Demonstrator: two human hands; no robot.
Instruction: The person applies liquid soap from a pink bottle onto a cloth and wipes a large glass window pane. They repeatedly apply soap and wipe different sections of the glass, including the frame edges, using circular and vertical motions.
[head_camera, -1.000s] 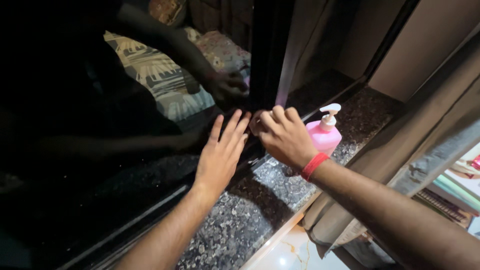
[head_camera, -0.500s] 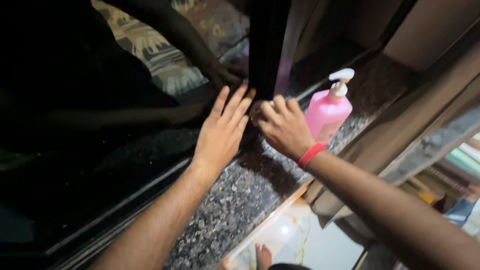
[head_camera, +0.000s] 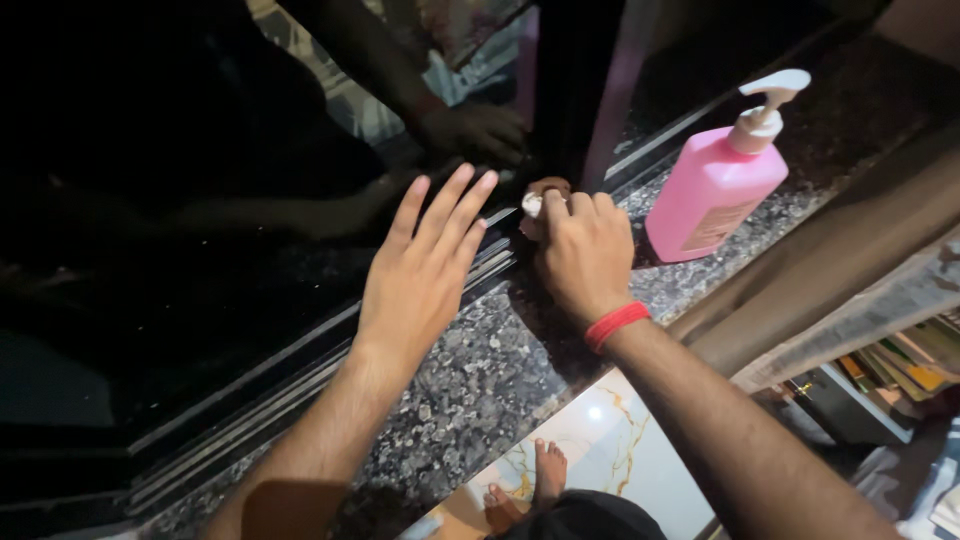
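Note:
My left hand (head_camera: 420, 270) lies flat, fingers spread, against the dark glass of a sliding window (head_camera: 200, 250) just above its bottom track. My right hand (head_camera: 585, 250), with a red band at the wrist, is closed around a small white object (head_camera: 531, 204) at the foot of the black window frame (head_camera: 575, 90); what the object is cannot be made out. The glass mirrors both hands and arms.
A pink pump bottle (head_camera: 715, 190) stands on the speckled granite sill (head_camera: 480, 390), right of my right hand. A curtain (head_camera: 850, 270) hangs at the right, with stacked books (head_camera: 900, 370) behind it. Below the sill are a marble floor and my bare feet (head_camera: 525, 490).
The view has tilted downward, showing the floor and feet. Both hands have slid lower toward the window track; the right hand now sits at the frame's foot.

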